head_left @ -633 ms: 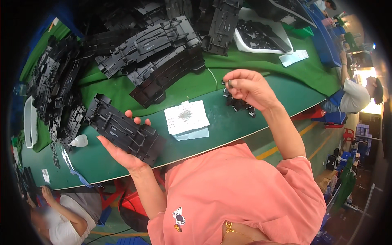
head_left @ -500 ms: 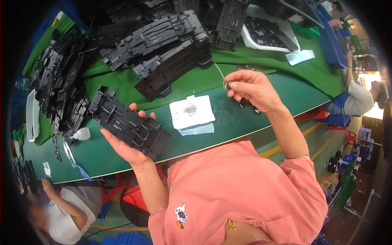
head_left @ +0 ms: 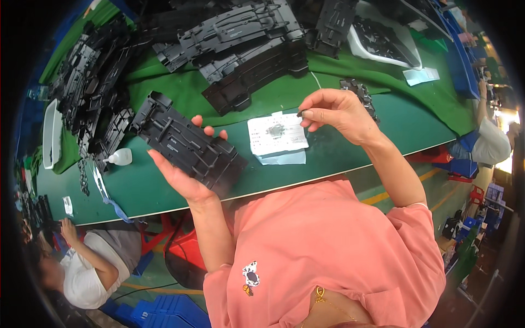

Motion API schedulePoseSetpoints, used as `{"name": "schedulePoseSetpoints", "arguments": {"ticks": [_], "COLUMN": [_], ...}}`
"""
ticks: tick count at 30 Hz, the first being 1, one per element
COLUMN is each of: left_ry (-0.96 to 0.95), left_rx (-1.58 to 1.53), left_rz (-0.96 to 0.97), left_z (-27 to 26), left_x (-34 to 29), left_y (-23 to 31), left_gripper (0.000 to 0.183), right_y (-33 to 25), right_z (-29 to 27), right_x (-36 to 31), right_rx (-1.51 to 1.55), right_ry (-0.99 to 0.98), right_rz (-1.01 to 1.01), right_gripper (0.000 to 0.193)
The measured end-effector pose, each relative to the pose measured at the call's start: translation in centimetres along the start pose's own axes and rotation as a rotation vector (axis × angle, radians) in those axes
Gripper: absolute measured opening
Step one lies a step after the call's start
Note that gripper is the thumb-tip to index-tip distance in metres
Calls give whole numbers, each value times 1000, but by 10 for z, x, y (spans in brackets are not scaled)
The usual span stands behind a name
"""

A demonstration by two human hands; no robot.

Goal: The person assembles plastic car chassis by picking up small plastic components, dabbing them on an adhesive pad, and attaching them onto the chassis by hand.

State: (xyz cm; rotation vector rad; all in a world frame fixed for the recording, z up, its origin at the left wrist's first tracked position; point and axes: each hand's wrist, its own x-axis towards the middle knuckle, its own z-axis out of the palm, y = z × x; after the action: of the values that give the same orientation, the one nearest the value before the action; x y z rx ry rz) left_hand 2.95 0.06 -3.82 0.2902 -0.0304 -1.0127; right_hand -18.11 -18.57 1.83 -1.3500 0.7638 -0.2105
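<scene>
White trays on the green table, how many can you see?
2. One white tray stands at the table's left edge, beside the black part piles. The other white tray sits at the far right, holding black parts. Piles may hide more.

The person is wearing a salmon-pink short-sleeved shirt bearing a small spotted badge, with a thin gold necklace showing.

Factory assembly line: long green-topped workbench with stacks of identical black moulded plastic parts along its far side, white parts tray far left, blue bins on the near floor, other seated workers left and right.
</scene>
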Motion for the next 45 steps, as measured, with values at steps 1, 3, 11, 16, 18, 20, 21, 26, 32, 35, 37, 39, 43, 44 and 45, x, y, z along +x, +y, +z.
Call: {"name": "schedulePoseSetpoints", "arguments": {"ticks": [1, 3, 11, 16, 18, 20, 21, 26, 32, 35, 37, 39, 43, 44, 45], "left_ry": [8, -19, -87, -109, -109, -126, -123, -153, -171, -156, -154, -152, -161, -162, -161], "left_rx": [2, -31, -49, -70, -75, -74, -76, -83, -87, -88, -94, -100, -61, -68, -67], "left_rz": [6, -12, -6, -12, -16, -16, -14, -15, -15, -19, -21, -21, -29, -36, -35], "left_z": [-1, -1, -3, -5, -7, -7, -7, -8, -9, -10, -9, -9, -8, -9, -9], "left_x": [1, 2, 3, 3, 3, 3, 4, 5, 5, 4, 4, 3, 4, 5, 4], "left_y": [0, 0, 0, 2, 2, 1, 2, 2, 2, 2, 2, 2, 2, 2, 2], "left_gripper": [76, 77, 79, 80, 80, 80, 80, 79, 80, 80, 80, 80, 77, 77, 77], "right_y": [1, 1, -5, 4, 5, 8, 9, 10, 8, 7, 7, 13, 17, 18, 18], "right_z": [1, 4, 22, 30, 32, 33, 33, 36, 41, 40, 39, 35, 30, 30, 29], "right_x": [1, 3, 9, 12, 12, 13, 13, 14, 12, 14, 14, 14, 11, 10, 10], "right_rx": [2, -214, -718, -996, -1039, -1081, -1119, -1180, -1198, -1177, -1153, -1188, -1249, -1248, -1259], "right_ry": [-9, -35, -40, -76, -78, -78, -78, -79, -113, -86, -34, -56, -76, -77, -82], "right_rz": [5, -44, -241, -513, -559, -606, -614, -626, -607, -662, -742, -777, -841, -841, -853], "right_gripper": [14, 16, 17, 9, 9, 9, 9, 9, 7, 7, 10, 11, 13, 13, 13]}}
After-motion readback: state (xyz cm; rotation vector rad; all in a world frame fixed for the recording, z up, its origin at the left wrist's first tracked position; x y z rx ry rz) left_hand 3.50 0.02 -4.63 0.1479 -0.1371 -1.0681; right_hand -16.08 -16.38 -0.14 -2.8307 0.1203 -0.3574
